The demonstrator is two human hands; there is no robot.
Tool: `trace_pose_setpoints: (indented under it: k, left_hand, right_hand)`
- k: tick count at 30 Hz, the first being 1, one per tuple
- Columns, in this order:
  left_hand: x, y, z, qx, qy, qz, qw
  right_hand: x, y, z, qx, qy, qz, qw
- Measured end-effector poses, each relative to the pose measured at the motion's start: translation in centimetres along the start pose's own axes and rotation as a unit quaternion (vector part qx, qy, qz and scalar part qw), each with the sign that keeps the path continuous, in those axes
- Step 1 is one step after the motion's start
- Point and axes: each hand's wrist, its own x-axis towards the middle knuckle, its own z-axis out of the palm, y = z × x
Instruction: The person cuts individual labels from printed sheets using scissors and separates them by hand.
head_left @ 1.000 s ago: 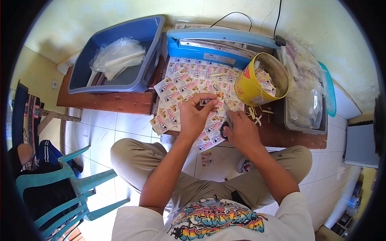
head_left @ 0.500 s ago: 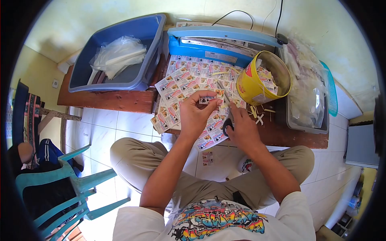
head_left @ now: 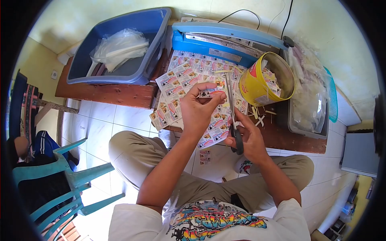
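Head view: small paper in one hand, scissors in the other

Right in the middle of the frame, the left hand [head_left: 200, 108] pinches a small printed paper [head_left: 216, 92]. Its thumb and finger are clamped on the paper's left part, I guess so the right edge sticks out free. The right hand [head_left: 251, 138] is closed around the black handles of the scissors [head_left: 231, 105]. The blades point up the frame, just beside that free edge. I can't tell if they touch it.

Big printed sheets [head_left: 173, 84] lie under and around the hands, maybe so they are easy to grab. A yellow tub [head_left: 249, 86], right of center, has little printed papers [head_left: 272, 85] inside. It probably stands so near to make reaching it quick. Thin paper strips [head_left: 261, 116] lie on the table just below it.
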Motion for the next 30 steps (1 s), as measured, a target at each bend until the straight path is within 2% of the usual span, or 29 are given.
trace_pose_setpoints:
  k: [4, 11, 30]
  left_hand:
    - [0.0, -0.1, 0.6, -0.022, -0.004, 0.000, 1.000]
    - [-0.1, -0.4, 1.2, 0.022, -0.001, -0.005, 1.000]
    - [-0.1, -1.1, 1.2, -0.005, 0.023, 0.012, 1.000]
  right_hand:
    - [-0.5, 0.0, 0.0, 0.010, -0.019, -0.016, 1.000]
    - [-0.5, 0.1, -0.1, -0.004, -0.021, -0.042, 0.999]
    - [-0.3, 0.0, 0.0, -0.040, -0.015, -0.037, 0.998]
